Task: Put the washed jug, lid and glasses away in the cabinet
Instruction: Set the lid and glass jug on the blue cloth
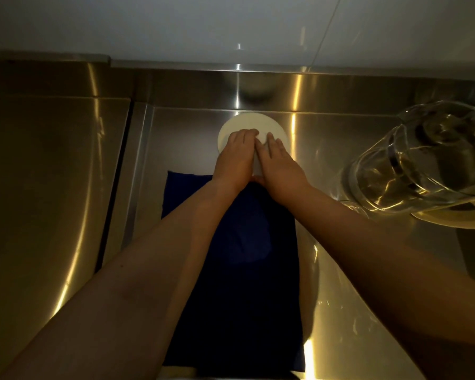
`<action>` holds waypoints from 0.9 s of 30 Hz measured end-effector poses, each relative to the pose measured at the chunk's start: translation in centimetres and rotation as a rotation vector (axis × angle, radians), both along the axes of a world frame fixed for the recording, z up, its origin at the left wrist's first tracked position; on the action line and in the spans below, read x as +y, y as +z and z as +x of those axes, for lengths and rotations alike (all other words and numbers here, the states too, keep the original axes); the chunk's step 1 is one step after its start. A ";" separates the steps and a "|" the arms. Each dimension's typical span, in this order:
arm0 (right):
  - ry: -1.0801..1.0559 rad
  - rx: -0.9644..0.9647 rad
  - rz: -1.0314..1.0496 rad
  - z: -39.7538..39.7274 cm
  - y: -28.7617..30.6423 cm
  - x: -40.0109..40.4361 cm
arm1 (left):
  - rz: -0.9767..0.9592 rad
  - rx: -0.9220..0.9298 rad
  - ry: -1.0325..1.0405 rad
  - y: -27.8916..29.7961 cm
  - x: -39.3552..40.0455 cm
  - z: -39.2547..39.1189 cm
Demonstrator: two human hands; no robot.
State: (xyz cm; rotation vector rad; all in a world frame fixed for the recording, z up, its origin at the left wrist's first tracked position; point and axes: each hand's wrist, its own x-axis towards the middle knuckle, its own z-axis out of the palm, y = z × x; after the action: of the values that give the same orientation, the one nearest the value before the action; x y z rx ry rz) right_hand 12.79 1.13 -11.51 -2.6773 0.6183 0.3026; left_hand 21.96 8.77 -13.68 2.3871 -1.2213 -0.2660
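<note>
Shiny steel table (327,149), raised edge along the back, white wall behind. Bare steel to the left. White round lid (251,126) flat near the back edge, half hidden under both hands. Left hand (235,157) and right hand (279,165) side by side, fingers straight, pressed together, flat on the lid. Dark blue cloth (231,270) under the arms. Clear jug (422,160) at right, cut off by the frame.
</note>
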 end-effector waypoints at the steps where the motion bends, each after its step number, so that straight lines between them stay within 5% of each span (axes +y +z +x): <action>1: -0.002 0.004 0.002 0.2 -0.1 -0.1 | -0.007 -0.001 0.001 -0.3 -0.1 0.2; 27: -0.026 0.041 -0.022 1.8 -2.1 -1.1 | 0.025 -0.017 -0.021 -1.7 -0.9 1.6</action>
State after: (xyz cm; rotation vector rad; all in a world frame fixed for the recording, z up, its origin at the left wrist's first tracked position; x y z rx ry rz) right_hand 14.55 0.01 -13.56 -2.6876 0.6715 0.3462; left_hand 23.52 7.85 -15.33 2.4035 -1.2581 -0.2699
